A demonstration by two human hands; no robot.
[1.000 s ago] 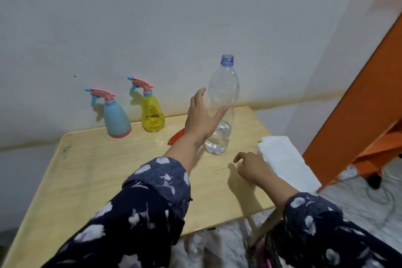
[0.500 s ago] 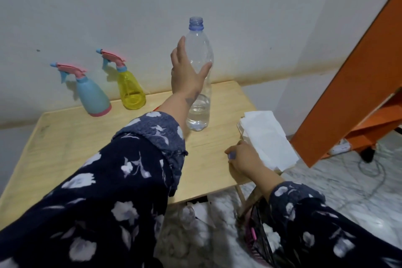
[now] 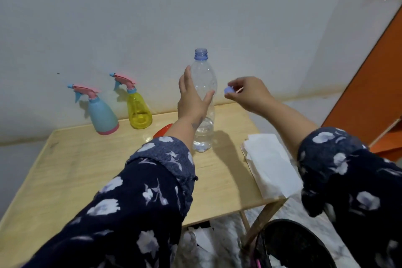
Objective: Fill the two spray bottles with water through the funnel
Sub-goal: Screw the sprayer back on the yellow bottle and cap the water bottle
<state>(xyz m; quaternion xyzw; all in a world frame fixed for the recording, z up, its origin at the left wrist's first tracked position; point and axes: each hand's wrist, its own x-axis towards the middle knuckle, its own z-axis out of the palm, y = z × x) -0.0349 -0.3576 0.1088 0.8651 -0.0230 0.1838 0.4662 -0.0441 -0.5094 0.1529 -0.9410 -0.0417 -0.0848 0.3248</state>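
Observation:
A clear water bottle (image 3: 204, 76) stands uncapped on the wooden table (image 3: 87, 169), with a little water at its bottom. My left hand (image 3: 191, 98) wraps its middle from the left. My right hand (image 3: 248, 93) is raised to the bottle's right and pinches the small blue cap (image 3: 229, 89). The blue spray bottle (image 3: 101, 113) and the yellow spray bottle (image 3: 138, 109) stand at the back by the wall, both with pink trigger heads on. A red funnel (image 3: 162, 131) lies behind my left forearm, mostly hidden.
A stack of white paper towels (image 3: 269, 163) lies on the table's right edge. An orange board (image 3: 374, 76) leans at the right. A dark basket (image 3: 295, 246) sits on the floor below the table's corner. The wall runs close behind the bottles.
My right hand rose from the table's right edge to beside the bottle, holding the cap. My left hand stays on the bottle. The camera view shifted.

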